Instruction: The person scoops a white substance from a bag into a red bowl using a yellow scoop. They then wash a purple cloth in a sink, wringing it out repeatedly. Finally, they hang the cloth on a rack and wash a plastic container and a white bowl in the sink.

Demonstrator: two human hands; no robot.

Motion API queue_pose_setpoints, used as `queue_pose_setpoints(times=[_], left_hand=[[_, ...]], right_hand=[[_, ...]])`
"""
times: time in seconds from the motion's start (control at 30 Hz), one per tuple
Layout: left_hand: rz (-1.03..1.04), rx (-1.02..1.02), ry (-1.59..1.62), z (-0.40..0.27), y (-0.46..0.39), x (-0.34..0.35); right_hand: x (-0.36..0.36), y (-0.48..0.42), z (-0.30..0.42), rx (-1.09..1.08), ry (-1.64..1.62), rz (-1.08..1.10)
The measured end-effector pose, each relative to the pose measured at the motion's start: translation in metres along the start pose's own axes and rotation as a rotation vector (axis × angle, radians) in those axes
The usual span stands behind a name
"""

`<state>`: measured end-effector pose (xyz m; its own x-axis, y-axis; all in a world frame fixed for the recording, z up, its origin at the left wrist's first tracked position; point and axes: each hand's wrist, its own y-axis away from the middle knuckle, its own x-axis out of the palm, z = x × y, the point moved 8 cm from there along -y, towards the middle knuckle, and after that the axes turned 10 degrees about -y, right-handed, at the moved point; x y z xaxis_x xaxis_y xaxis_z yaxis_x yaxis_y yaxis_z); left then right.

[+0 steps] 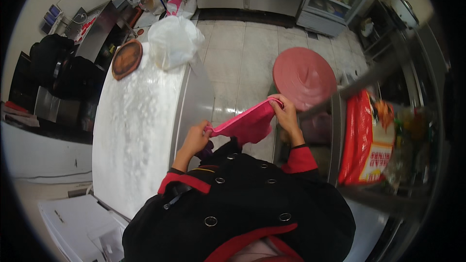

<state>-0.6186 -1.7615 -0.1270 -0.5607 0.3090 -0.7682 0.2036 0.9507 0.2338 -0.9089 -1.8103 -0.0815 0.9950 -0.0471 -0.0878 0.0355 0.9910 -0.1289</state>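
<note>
A bright pink cloth [245,122] is stretched between both my hands in front of my black jacket with red cuffs. My left hand [196,139] pinches its left corner, near the edge of a white-topped counter or chest. The other upper corner is gripped between the thumb and fingers of my right hand [285,114], which is higher and just below a round red lid. The cloth hangs down from its taut upper edge, over the tiled floor.
The white top [134,127] at left bears a brown wooden board [127,59] and a white plastic bag [174,42]. The red lid [305,76] covers a bin ahead. A rack at right holds a red bread crumbs bag [358,138]. A person in black [65,69] stands far left.
</note>
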Motion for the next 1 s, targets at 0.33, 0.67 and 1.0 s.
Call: queue_pose_setpoints(times=[0.33, 0.67, 1.0], left_hand=[[-0.09, 0.383, 0.073, -0.119, -0.33, -0.072], [-0.063, 0.088, 0.13, -0.09, -0.578, -0.105], [-0.295, -0.43, 0.15, 0.059, -0.663, -0.171]], right_hand=[[-0.094, -0.251, -0.072, 0.112, -0.41, -0.43], [-0.107, -0.548, -0.204, 0.529, -0.557, -0.442], [0.154, -0.814, -0.161, 0.224, -0.187, 0.415]])
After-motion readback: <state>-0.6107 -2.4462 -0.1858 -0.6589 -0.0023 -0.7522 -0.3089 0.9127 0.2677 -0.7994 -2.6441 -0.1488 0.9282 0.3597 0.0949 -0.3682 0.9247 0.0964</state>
